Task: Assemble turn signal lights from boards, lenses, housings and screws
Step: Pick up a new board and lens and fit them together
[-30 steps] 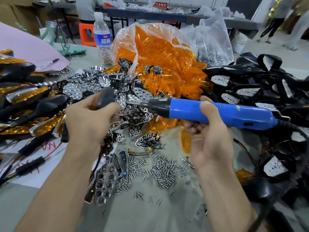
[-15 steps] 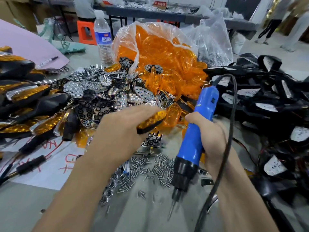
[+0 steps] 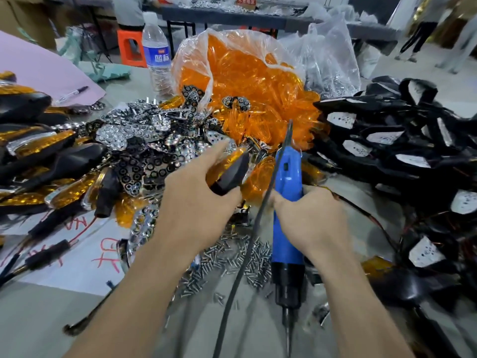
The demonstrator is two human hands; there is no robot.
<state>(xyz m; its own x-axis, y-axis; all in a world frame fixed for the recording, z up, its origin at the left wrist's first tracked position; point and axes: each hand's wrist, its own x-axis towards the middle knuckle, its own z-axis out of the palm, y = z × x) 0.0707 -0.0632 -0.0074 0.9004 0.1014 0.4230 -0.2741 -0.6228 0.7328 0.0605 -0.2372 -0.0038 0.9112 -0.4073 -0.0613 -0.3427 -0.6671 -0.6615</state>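
My left hand (image 3: pixel 196 200) grips an assembled turn signal light (image 3: pixel 231 169), black housing with an amber lens, in the middle of the table. My right hand (image 3: pixel 312 218) holds a blue electric screwdriver (image 3: pixel 287 228) upright, bit pointing down toward me near the table. Loose screws (image 3: pixel 232 262) lie scattered under both hands. A pile of chrome reflector boards (image 3: pixel 144 140) sits behind the left hand. A clear bag of amber lenses (image 3: pixel 247 81) stands at the back centre. Black housings with wires (image 3: pixel 402 140) are heaped on the right.
Finished lights (image 3: pixel 38 156) are stacked at the left over white paper with red writing. A water bottle (image 3: pixel 156 55) stands at the back, beside a pink sheet with a pen (image 3: pixel 71 93). The screwdriver's black cord (image 3: pixel 240 275) runs between my forearms. People stand behind.
The right hand swung the screwdriver from horizontal, tip at the light, to vertical with the bit down. The left hand carried the light to the right and turned it.
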